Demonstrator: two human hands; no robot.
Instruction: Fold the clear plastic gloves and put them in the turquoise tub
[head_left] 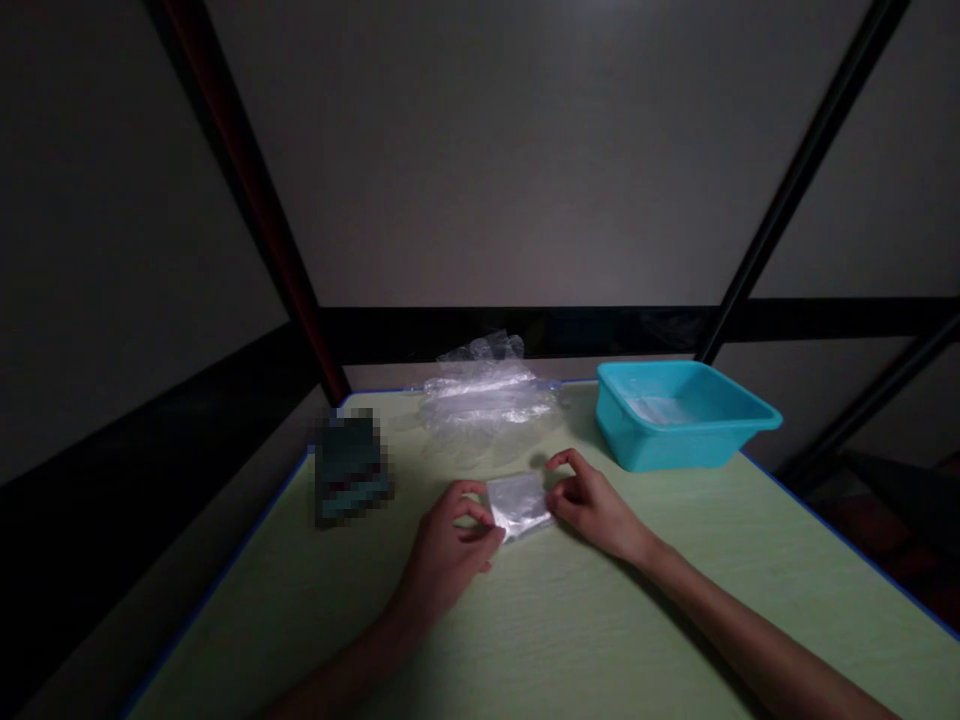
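- Clear with silvery-white glints: small plastic bag (pixel 519 505) between left hand (pixel 450 545) and right hand (pixel 592 505).
- Same clear, whitish sheen: heap of plastic bags (pixel 487 395) beyond the hands.
- Plain turquoise, unpatterned: tub (pixel 660 455) beyond the right hand.
- Pale green, faintly grained, edged in blue: table (pixel 562 640) under the hands.
- Dark teal, blurred into squares: block (pixel 352 480) left of the left hand.

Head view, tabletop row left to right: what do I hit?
dark pixelated object → left hand → folded clear plastic piece → right hand → teal tub
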